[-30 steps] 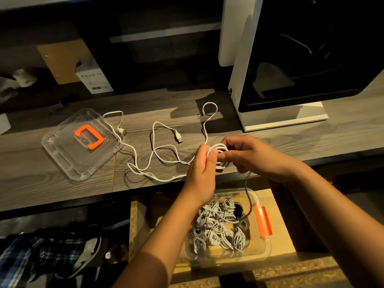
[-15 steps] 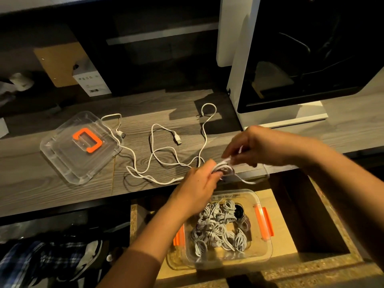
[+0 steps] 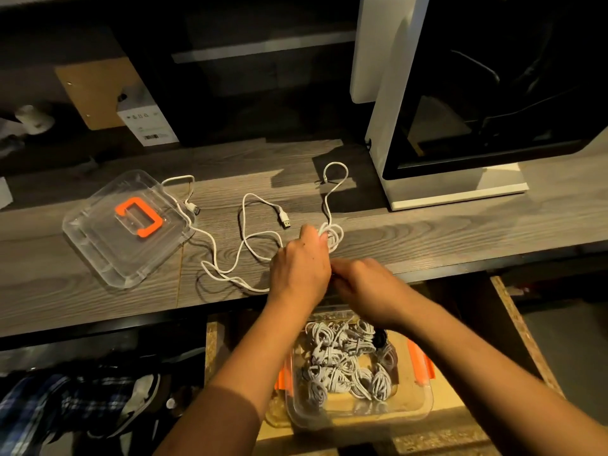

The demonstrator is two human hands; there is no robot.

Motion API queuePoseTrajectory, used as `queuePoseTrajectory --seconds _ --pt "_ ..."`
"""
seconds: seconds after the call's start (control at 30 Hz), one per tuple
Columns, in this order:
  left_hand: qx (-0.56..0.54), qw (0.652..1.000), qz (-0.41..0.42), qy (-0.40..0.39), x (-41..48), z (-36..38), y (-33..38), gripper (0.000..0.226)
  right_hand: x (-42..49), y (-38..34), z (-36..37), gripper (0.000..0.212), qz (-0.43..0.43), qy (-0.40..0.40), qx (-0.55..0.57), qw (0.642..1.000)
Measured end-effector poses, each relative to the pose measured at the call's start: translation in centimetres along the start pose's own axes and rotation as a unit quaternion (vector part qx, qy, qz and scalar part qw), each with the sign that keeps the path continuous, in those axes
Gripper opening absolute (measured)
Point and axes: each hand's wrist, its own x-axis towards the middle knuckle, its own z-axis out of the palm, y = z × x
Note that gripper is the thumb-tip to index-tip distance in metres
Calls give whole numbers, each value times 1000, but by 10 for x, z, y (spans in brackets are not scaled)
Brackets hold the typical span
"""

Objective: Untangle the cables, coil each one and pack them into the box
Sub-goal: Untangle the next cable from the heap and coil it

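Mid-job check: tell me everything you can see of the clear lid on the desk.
The clear lid is see-through plastic, roughly square with rounded corners, with an orange C-shaped handle lying flat at its centre. It rests flat on the left part of the wood-grain desk, off the box. A white cable loops along its right edge, apparently touching it.

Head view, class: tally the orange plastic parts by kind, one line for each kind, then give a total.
orange handle on the clear lid: 1
orange latches on the clear box: 2
Total: 3
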Motion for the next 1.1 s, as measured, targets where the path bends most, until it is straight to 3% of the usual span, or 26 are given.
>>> queuePoseTrajectory --seconds 0.13,0.2,0.33,0.4,0.5,0.57,0.67,0.87,1.0,1.03,1.1 --pt "117 988 38 -95 -6 1 -9 33 -2 5 -29 31 -21 -11 -146 989" --pt "144 978 54 -142 -10 -1 -7 30 -1 5 -40 22 -32 -10 -173 984" --pt "86 962 19 -260 -13 -8 5 18 8 -5 -56 18 -74 -69 -206 973" --pt "73 950 44 -301 -9 -14 12 20 12 -5 -68 8 -86 -90 -156 980" --pt "0 940 116 -319 -8 -25 18 21 16 4 -86 14 -48 -139 76 986" --pt "-109 936 137 -307 -9 -32 20 20 17 12 -89 14 -38 -149 243 958" --pt "-199 927 147 -283 -12 -36 17 22 15 22 -76 11 -17 -134 446 885" --pt "-325 925 82 -181 -20 -26 9 17 7 22 -32 11 63 -26 620 782" --pt "-425 901 -44 -80 -20 -10 9 22 7 12 -5 16 101 10 656 748" --pt "-439 893 -78 -59 -18 -7 9 21 8 10 -2 20 103 9 650 753" --pt "-383 913 -136 -7 -12 -4 5 20 7 6 2 24 102 0 592 800"
